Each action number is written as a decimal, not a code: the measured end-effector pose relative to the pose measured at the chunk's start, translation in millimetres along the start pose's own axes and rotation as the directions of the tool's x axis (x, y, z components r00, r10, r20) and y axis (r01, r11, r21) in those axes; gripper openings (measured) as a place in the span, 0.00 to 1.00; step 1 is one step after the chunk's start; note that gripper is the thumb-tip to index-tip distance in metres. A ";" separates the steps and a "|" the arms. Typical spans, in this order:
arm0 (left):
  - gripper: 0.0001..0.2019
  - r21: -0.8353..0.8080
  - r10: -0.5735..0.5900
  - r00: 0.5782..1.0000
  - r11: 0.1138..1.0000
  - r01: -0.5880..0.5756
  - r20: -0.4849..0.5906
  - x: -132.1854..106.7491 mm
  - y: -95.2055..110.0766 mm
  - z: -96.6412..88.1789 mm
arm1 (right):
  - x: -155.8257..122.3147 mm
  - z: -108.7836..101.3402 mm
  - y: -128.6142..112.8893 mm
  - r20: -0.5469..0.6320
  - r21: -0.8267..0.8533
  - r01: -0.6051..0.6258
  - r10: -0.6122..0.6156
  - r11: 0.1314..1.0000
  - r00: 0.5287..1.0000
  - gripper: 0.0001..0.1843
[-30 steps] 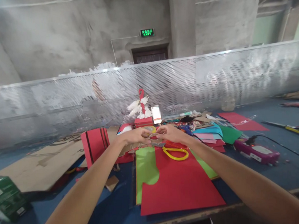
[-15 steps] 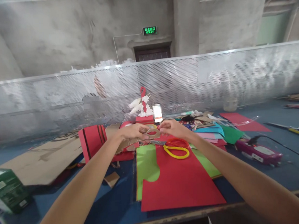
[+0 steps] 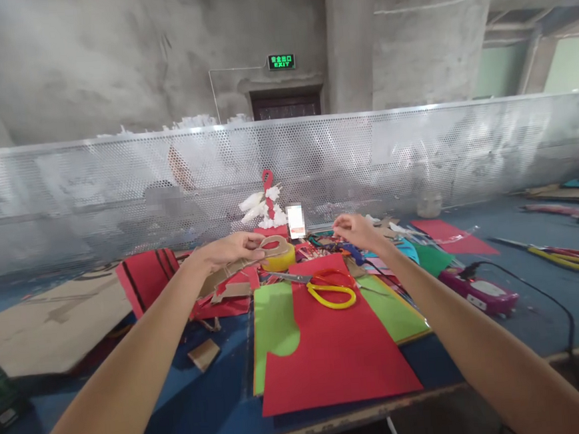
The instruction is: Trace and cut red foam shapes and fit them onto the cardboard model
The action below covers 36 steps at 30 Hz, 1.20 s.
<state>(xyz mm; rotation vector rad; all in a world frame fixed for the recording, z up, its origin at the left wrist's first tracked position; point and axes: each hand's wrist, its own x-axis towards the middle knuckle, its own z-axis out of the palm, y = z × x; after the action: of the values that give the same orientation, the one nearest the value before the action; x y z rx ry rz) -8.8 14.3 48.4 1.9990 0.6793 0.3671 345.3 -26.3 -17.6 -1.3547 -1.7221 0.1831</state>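
Observation:
My left hand (image 3: 236, 249) is closed on a brown cardboard cutout (image 3: 276, 247) with a loop-shaped end. A cardboard strip runs leftward below the hand; I cannot tell whether it belongs to the same piece. Just behind and below the loop is a yellow tape roll (image 3: 280, 261). My right hand (image 3: 355, 232) hovers apart from the cutout, over the clutter, its fingertips pinched together; anything between them is too small to make out. Scissors with yellow and red handles (image 3: 333, 300) lie on a red sheet (image 3: 341, 360), which overlaps a green sheet (image 3: 272, 318).
Behind the hands stand a lit phone (image 3: 296, 222) and a red stand with white flowers (image 3: 263, 206). A red striped box-like piece (image 3: 147, 282) and large cardboard (image 3: 52, 322) are left. Rightward lie a purple corded device (image 3: 480, 292) and more scissors (image 3: 568, 258). A perforated metal screen (image 3: 365, 164) closes the back.
My right hand has moved right, away from the cardboard cutout. My left hand keeps the cutout and has shifted left in view. The whole view has swung slightly right.

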 end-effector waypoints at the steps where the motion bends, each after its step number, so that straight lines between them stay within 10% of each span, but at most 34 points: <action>1: 0.24 0.002 -0.001 1.000 1.000 0.001 -0.005 0.0 -0.1 0.0 | -2.2 3.2 -1.3 0.050 -0.052 0.031 -0.028 0.998 0.998 0.05; 9: 0.25 0.004 -0.032 0.999 0.999 0.033 -0.038 -1.4 2.3 4.2 | -17.4 44.9 -14.5 0.403 -0.306 0.221 -0.084 0.926 0.911 0.13; 22: 0.26 0.009 -0.023 0.999 1.000 0.023 -0.047 1.4 -6.3 -0.2 | -15.8 23.2 -35.9 0.389 -0.428 0.264 -0.087 0.864 0.917 0.14; 28: 0.24 0.031 -0.001 1.000 1.000 0.002 -0.018 1.1 -5.5 1.7 | -31.8 57.1 -52.1 0.500 -0.362 0.423 -0.211 0.831 0.840 0.38; 36: 0.25 -0.016 0.007 0.999 1.000 -0.008 -0.039 -0.5 -5.1 3.6 | -34.5 89.7 -55.1 0.468 -0.474 0.340 -0.095 0.813 0.878 0.33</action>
<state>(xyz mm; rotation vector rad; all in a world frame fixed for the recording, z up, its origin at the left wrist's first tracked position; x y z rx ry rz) -8.9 13.5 42.2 1.9837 0.6909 0.4154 242.1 -40.9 -55.1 -1.5734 -2.4228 -0.1832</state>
